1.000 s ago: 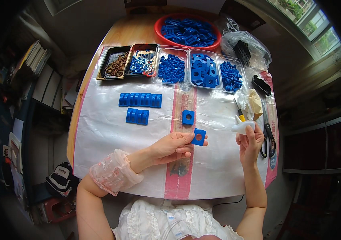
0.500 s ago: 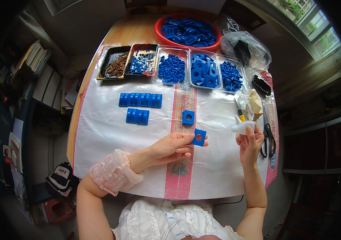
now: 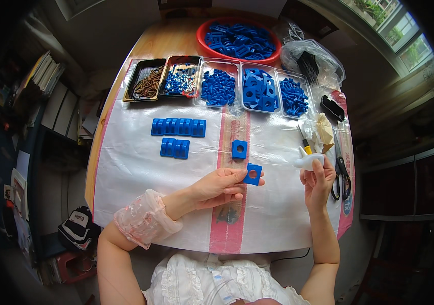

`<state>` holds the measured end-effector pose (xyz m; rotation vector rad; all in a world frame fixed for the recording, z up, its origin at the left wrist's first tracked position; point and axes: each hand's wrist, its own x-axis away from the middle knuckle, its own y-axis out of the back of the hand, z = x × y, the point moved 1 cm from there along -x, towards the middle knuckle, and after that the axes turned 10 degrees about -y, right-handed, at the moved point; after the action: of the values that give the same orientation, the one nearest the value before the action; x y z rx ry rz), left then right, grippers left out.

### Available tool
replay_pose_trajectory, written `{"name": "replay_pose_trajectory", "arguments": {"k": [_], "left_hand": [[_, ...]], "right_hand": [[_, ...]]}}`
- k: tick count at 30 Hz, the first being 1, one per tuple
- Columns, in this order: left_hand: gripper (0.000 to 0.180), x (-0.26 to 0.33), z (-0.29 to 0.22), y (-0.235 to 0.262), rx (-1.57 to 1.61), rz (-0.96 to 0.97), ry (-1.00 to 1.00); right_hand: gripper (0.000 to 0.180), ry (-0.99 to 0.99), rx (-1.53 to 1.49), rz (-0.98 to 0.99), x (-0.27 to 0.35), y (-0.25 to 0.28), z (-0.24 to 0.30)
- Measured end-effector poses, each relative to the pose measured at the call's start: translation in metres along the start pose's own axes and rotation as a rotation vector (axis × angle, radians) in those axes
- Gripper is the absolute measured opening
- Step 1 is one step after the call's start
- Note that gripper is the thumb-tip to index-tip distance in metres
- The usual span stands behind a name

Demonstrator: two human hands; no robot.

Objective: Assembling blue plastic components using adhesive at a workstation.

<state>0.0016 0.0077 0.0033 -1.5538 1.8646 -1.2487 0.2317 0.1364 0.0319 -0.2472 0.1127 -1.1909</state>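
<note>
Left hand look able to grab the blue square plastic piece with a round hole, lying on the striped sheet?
Probably yes: the piece lies just beyond the left hand, uncovered. But that hand holds a blue square holed plate, which may hinder a grasp.

A wooden table carries a striped sheet; farther back, a red basin.

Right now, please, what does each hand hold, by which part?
Left hand: blue plate, by its left edge. Right hand: white object, by its lower side.
</note>
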Motion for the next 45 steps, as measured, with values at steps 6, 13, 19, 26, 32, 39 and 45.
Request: {"name": "replay_pose_trajectory", "arguments": {"k": [6, 13, 19, 26, 32, 39, 45], "left_hand": [[0.040, -0.001, -0.001, 0.000, 0.021, -0.012, -0.011], [0.039, -0.001, -0.002, 0.001, 0.062, -0.029, -0.052], [0.033, 0.000, -0.002, 0.002, 0.066, -0.020, -0.071], [0.032, 0.000, -0.002, 0.000, 0.081, -0.024, -0.089], [0.032, -0.001, -0.001, 0.001, 0.078, -0.021, -0.094], [0.032, -0.001, 0.000, 0.003, 0.097, -0.016, -0.095], [0.032, -0.001, 0.000, 0.004, 0.087, -0.015, -0.092]], "right_hand": [[0.019, -0.019, -0.021, 0.001, -0.001, -0.001, 0.003], [0.018, -0.042, -0.100, -0.021, -0.005, 0.006, 0.006], [0.019, -0.036, -0.098, -0.028, -0.007, 0.010, 0.006], [0.018, -0.036, -0.089, -0.025, -0.007, 0.010, 0.007], [0.017, -0.041, -0.078, -0.034, -0.006, 0.009, 0.008], [0.016, -0.031, -0.075, -0.020, -0.007, 0.010, 0.008], [0.017, -0.031, -0.057, -0.032, -0.006, 0.009, 0.008]]}}
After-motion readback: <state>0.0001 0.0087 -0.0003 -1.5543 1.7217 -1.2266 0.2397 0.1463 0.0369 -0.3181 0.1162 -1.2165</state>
